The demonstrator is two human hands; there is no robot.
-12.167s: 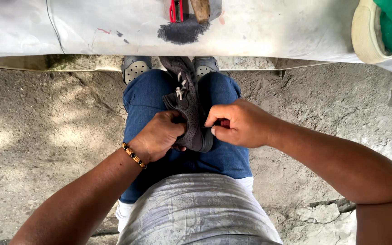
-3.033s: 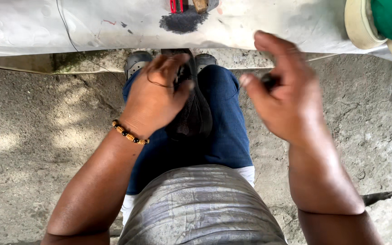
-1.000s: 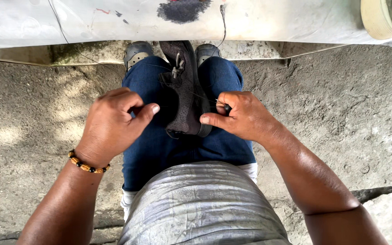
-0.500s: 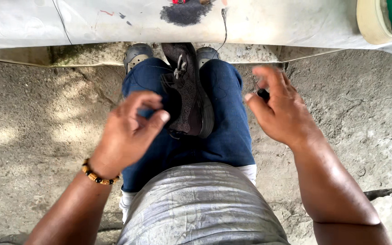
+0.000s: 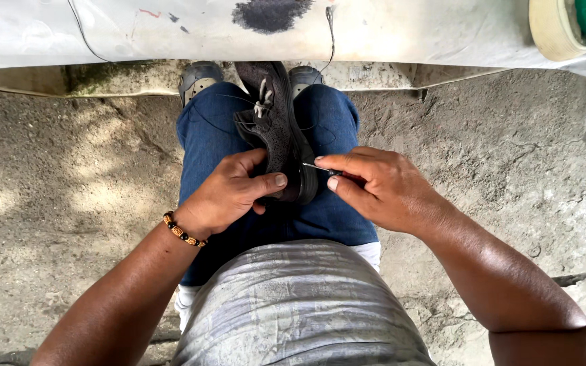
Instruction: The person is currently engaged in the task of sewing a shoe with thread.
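Gripping the heel end of a dark shoe (image 5: 276,135), my left hand (image 5: 228,193) wraps its side with the thumb pressed flat against the sole edge, a beaded bracelet (image 5: 183,230) on that wrist. My right hand (image 5: 381,186) is pinched shut on a thin metal needle or awl (image 5: 315,166), its tip touching the shoe's sole edge just beside my left thumb; I cannot tell whether the tip has entered the material. I find the shoe wedged between my knees on blue jeans (image 5: 327,129), toe pointing away from me, heel nearest my body. It is dark grey to black, textured on the upper, with pale laces (image 5: 262,102) knotted loosely near the tongue; fine dark thread trails across it and the jeans. I judge the shoe light, with a soft, yielding upper and a stiff, dense sole that would resist the point, so it is best held at the heel and sole rim, as now, with the knees bracing it. The needle looks slender and liable to slip or bend. A white sheeted bench (image 5: 171,30) with a dark stain lies beyond, a tape roll (image 5: 551,30) at its right; rough concrete ground (image 5: 69,169) surrounds me.
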